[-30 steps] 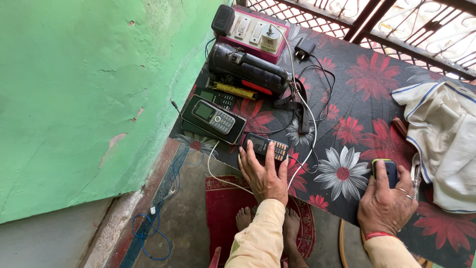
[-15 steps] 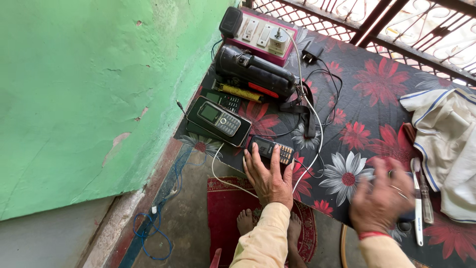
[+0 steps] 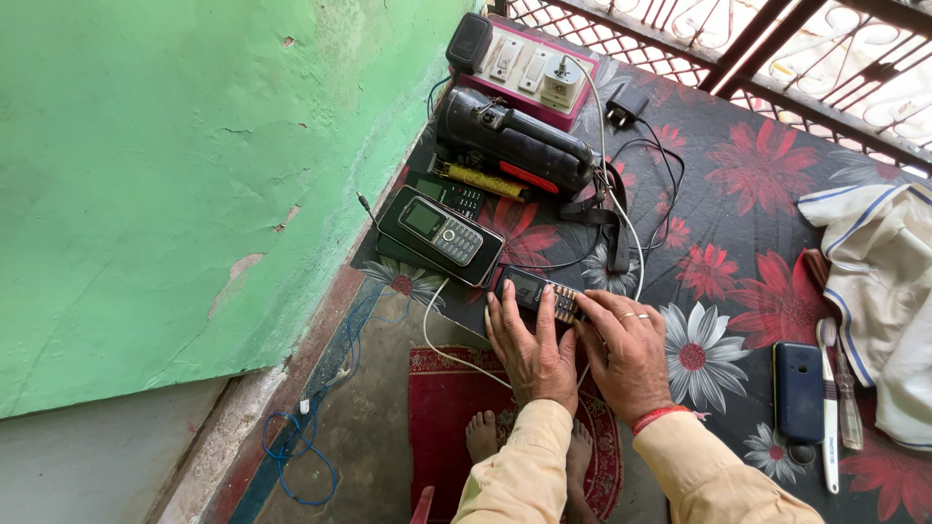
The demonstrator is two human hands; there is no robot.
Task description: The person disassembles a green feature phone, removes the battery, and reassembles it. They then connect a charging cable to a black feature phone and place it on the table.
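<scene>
Small black keypad phone (image 3: pixel 544 296), flat on floral cloth (image 3: pixel 738 233)

left hand (image 3: pixel 529 347), right hand (image 3: pixel 629 351), small keypad phone (image 3: pixel 540 294)
</scene>
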